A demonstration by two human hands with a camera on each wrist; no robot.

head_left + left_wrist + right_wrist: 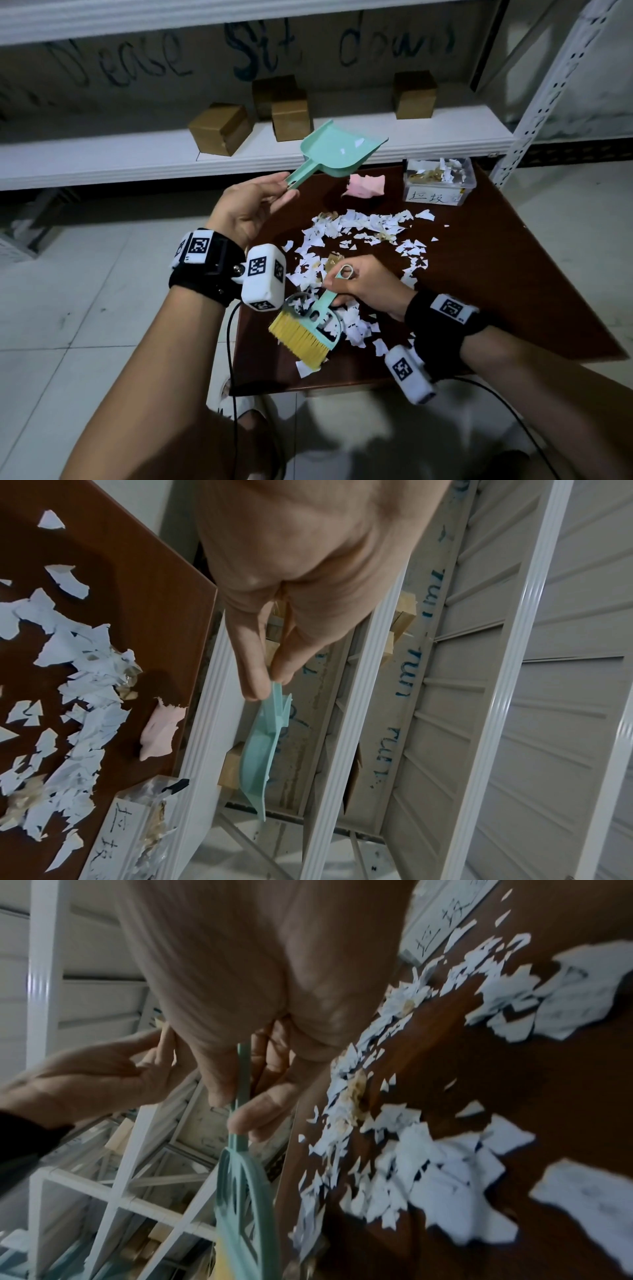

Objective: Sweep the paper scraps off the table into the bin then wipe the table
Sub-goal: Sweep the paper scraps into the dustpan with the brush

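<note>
Head view: our left hand (251,205) pinches the light dustpan (337,147) handle, our right hand (363,284) grips the brush (308,329); scraps (356,226) look featherlight.

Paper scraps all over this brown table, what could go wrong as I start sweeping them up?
The white paper scraps lie near the brown table's edges, so the yellow-bristled green brush in your right hand may flick some onto the floor. Your left hand pinches only the handle tip of the mint-green plastic dustpan, which might tip.
</note>
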